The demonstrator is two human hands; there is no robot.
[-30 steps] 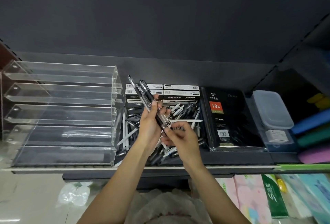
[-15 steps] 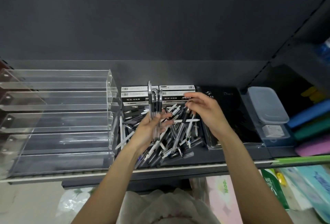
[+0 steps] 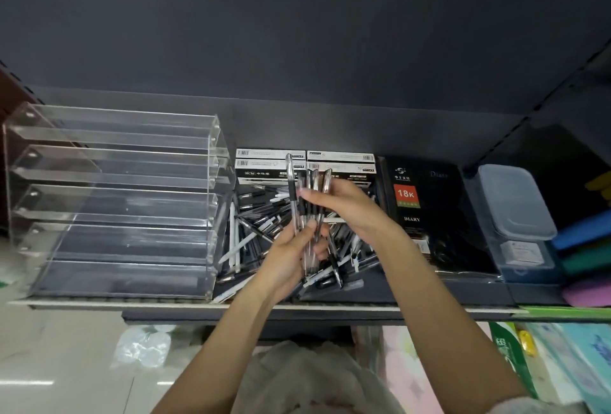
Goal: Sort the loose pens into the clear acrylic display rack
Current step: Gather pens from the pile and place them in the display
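Clear acrylic rack (image 3: 115, 202) stands bare at the left, the loose pile of pens (image 3: 264, 238) just right of it, and over that pile the left hand (image 3: 291, 258) grips an upright bundle (image 3: 309, 215) while the right hand (image 3: 344, 205) closes round its tops, best squaring the ends before carrying them over.

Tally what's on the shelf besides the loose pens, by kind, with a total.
Clear acrylic display rack: 1, five tiers, no pens in them
White pen boxes: 4 visible, in two stacks of two
Black diary: 1
Lidded clear plastic box: 1
Total: 7
The loose pens overlap too much to count; the left hand holds a bunch of them.
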